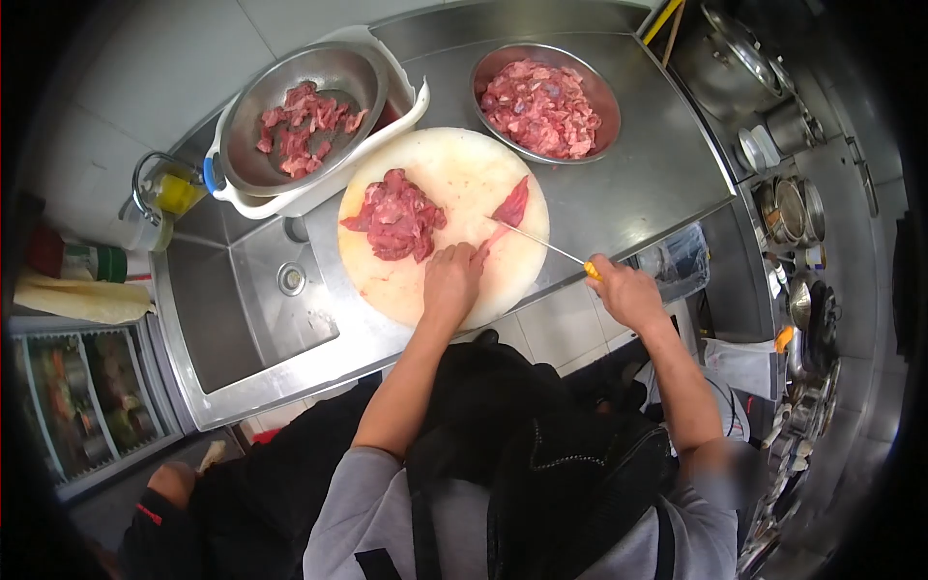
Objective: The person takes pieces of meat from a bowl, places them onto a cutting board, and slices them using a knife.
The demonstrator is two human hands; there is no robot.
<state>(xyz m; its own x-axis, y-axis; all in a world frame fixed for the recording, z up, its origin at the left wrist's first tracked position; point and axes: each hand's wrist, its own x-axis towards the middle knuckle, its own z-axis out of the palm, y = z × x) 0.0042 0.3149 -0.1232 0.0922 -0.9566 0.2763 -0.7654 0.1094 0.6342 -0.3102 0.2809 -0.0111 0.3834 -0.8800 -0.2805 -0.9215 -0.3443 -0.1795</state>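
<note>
On the round white cutting board (466,157), my left hand (452,282) has its fingers closed on the near end of a strip of raw meat (490,246). The strip runs toward a darker red piece of meat (513,201) near the board's right side. My right hand (624,292) grips a knife (541,241) by its yellow handle. Its thin blade points left across the board, with the tip beside the meat. A pile of cut raw meat (398,218) lies on the left half of the board.
A metal bowl (609,101) of meat pieces stands behind the board at the right. At the back left, another metal bowl (242,111) with some meat rests on a white tub (411,106). A sink (227,290) lies left of the board; pots (735,63) stand far right.
</note>
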